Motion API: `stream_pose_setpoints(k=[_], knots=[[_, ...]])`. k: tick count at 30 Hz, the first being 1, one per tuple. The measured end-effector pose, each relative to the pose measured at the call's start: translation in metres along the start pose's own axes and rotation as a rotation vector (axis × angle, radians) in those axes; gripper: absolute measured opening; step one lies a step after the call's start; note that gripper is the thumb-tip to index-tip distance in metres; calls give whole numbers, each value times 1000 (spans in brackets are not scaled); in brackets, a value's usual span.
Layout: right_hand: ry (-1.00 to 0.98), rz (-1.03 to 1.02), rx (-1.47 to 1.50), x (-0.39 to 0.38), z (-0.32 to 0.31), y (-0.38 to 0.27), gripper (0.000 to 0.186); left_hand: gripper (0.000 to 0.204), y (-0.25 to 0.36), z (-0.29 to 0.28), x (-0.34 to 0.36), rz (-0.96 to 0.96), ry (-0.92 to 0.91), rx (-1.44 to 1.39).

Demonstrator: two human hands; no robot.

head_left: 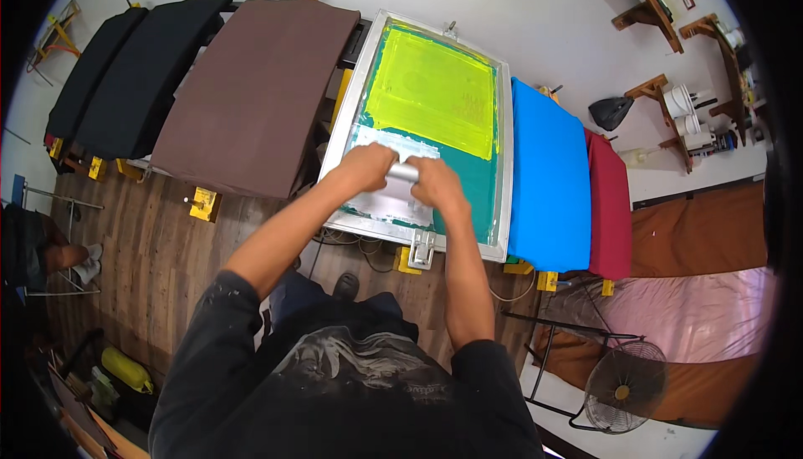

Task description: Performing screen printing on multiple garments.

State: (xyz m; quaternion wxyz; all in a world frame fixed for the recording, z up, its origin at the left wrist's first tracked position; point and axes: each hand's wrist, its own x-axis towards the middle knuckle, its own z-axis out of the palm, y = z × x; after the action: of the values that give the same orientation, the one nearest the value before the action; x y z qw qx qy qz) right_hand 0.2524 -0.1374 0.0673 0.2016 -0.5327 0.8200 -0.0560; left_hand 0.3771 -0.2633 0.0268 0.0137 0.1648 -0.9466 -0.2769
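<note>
Left hand [366,166], right hand [435,187], gripping squeegee [403,173], on screen frame [351,103]

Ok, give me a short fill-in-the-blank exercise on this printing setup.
1. Both hands, left hand and right hand, grip one ____ squeegee handle.
2. The screen frame holds mesh coated bright ____ at its far end.
3. Right of the frame lies a ____ shirt, then a red shirt.

Missing: metal; yellow; blue

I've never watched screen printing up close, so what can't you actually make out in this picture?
- Squeegee, head view: both hands, left hand and right hand, cover most of it; its blade is hidden.
- Design in the yellow screen panel: too faint.
- Shelf items: too small, bent near the rim.
</note>
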Motion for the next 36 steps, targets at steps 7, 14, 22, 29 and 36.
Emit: stream_pose_setpoints(k=[7,14,22,29,36], knots=[[29,-51,71,24,21,32,46,27,-11,29,18,100,115,26],[139,0,160,-58,54,-6,52,28,15,48,-60,217,106,92],[53,54,62,-25,15,-16,47,22,2,9,-20,134,-123,-23],[-50,6,29,44,5,43,44,28,-11,5,62,35,-171,74],[17,-18,111,6,22,33,37,36,9,14,14,96,-78,70]])
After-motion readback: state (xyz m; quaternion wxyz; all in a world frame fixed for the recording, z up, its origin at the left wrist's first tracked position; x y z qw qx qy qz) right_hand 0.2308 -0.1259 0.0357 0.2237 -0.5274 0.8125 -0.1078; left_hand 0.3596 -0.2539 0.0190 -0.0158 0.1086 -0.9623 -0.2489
